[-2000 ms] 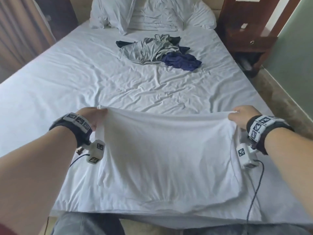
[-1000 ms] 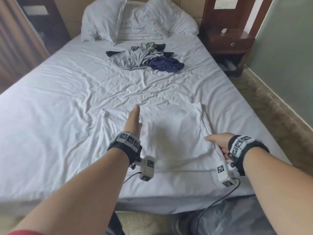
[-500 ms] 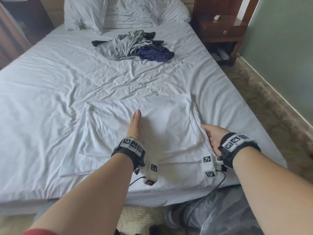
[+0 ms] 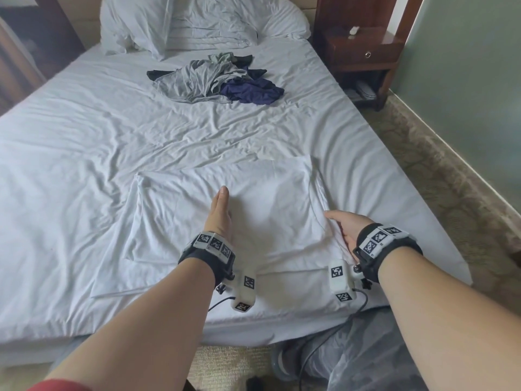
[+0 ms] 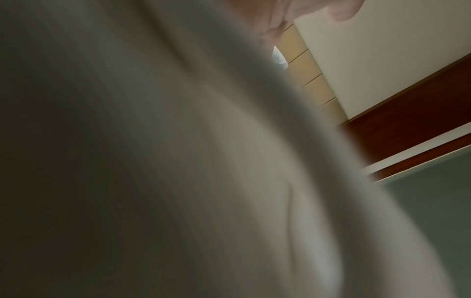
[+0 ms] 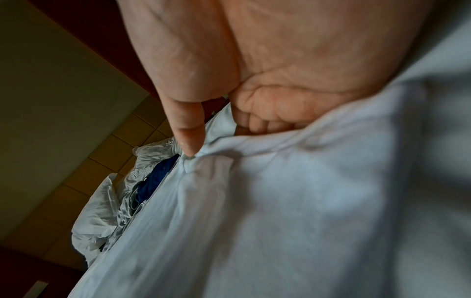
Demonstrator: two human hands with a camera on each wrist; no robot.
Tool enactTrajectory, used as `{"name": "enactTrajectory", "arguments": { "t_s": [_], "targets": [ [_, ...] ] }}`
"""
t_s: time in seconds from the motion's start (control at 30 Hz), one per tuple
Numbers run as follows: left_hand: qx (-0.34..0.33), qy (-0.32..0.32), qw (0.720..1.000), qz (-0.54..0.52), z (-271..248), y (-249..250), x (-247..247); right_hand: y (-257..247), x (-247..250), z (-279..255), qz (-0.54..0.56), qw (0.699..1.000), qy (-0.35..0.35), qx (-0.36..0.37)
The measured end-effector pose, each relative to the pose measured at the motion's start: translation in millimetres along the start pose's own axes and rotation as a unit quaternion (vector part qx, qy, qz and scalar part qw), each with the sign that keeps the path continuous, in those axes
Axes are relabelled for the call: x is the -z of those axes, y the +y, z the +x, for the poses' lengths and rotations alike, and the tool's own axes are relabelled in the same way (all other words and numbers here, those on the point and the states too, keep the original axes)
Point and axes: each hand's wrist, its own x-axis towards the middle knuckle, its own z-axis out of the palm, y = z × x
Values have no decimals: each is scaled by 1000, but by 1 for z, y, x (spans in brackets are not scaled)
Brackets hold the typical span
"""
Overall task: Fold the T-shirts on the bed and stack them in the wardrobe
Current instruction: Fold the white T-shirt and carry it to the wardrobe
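Observation:
A white T-shirt [image 4: 267,198] lies partly folded on the near part of the bed [image 4: 84,136]. My left hand [image 4: 221,204] stands edge-down along the shirt's middle, fingers straight and pressing the cloth. My right hand [image 4: 338,221] is at the shirt's right edge. In the right wrist view its thumb [image 6: 188,131] sits on top of the white fabric [image 6: 280,201] and the fingers curl under the fold, gripping it. The left wrist view is almost filled by blurred white cloth [image 5: 178,161]. A crumpled pile with a grey shirt [image 4: 194,80] and a navy shirt [image 4: 251,93] lies farther up the bed.
White pillows [image 4: 135,21] lean at the head of the bed. A dark wooden nightstand [image 4: 363,52] stands at the far right, beside a patterned carpet strip [image 4: 437,179] and a green wall. My legs are against the bed's near edge.
Two seconds ago both hands held the shirt's edge stretched between them. It now lies folded over; the left hand moved to its middle and the right hand to its right edge.

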Motion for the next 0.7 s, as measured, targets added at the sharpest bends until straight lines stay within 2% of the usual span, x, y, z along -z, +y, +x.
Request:
{"name": "enactTrajectory", "arguments": {
  "t_s": [0.07,0.13,0.17,0.27,0.3,0.4,0.57,0.7],
  "targets": [
    [-14,7,1000,-7,-2,4,-1,14,10,45,-2,1000,2,-7],
    [-36,20,999,-22,1,10,-4,18,13,64,-3,1000,16,-5],
    [-40,25,999,-23,1,12,-7,17,12,60,-2,1000,16,-3],
    [-29,16,999,-22,-4,3,-14,-6,-3,-7,-21,1000,16,-11],
    [-23,12,999,-31,-6,-3,-15,-10,-4,-15,-18,1000,-8,-13],
    [-11,9,999,-44,-8,-12,-14,-15,-2,-20,19,998,-50,-14],
    [-9,12,998,-54,-4,-11,-15,-7,1,-11,100,992,-77,-14],
    [8,5,997,-72,-5,-7,-13,-4,1,-16,84,994,-63,-4]
  ]
}}
